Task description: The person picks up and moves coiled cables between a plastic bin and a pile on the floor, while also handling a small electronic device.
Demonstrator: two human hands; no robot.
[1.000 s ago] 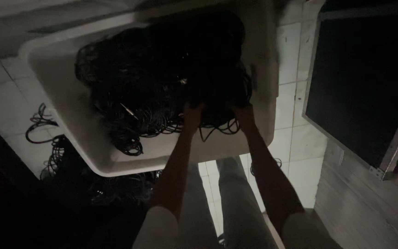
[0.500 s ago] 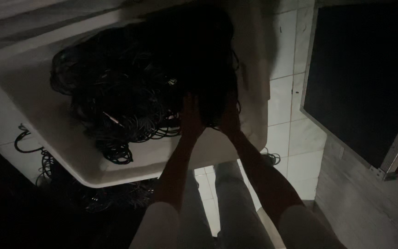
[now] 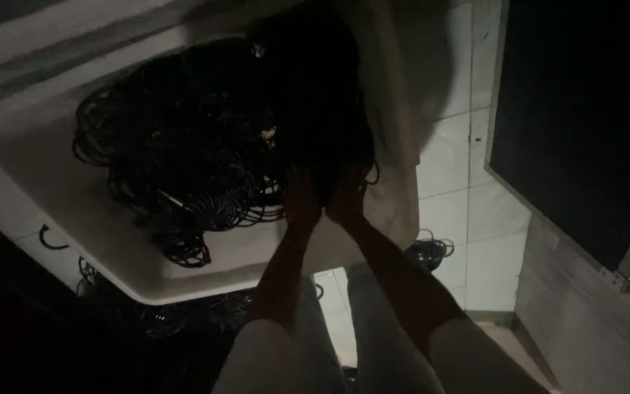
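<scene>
Because the light is very weak, only the main shapes are sure.

Scene: a big white tub (image 3: 52, 182) stands on a floor of pale tiles (image 3: 442, 157), seen from above.

Cables: a tangled heap of thin black cables (image 3: 184, 160) fills the middle and the far part of the tub. It has no clear long axis; it is a round mass of loops. Some loose coils (image 3: 428, 252) lie on the floor just beside the tub, and more lie under its near corner.

Left hand (image 3: 302, 191): it reaches forward into the tub and touches the near right edge of the heap. The fingers go into the dark mass, so I cannot tell if they are closed on a cable.

Right hand (image 3: 345, 193): it is just beside the left one, almost touching it, at the same edge of the heap. Its fingers are hidden in the same way, and how far they are open I cannot tell.

Key relation: most of the heap lies ahead and to the left of both hands, so the left hand is a little nearer to the bulk.

Other things: a large dark flat panel with a pale frame (image 3: 585, 124) stands at the right, well apart from the tub.
</scene>
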